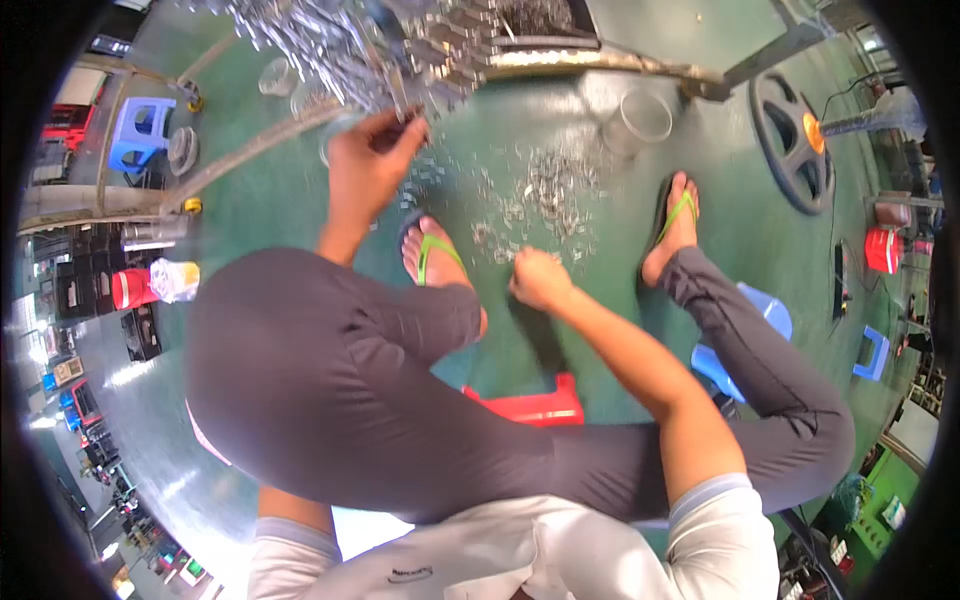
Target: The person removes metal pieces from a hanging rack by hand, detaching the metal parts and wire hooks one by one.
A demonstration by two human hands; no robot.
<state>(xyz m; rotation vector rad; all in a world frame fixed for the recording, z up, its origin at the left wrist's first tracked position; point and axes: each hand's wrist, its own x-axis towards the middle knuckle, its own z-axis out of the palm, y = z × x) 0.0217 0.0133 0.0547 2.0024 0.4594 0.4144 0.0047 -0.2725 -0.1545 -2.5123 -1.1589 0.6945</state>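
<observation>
The left hand (368, 175) pinches narrowly at the lower edge of the hung metal pieces (340, 50); the right hand (541, 281) curls near loose pieces (555, 195) on the floor (735, 235), contents impossible to tell; a careless tug could shake hung ones down

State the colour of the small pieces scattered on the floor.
Silvery grey; the small pieces show in the head view.

Green floor (740, 240), scattered small metal pieces (555, 187), clear cup (640, 120)
</observation>
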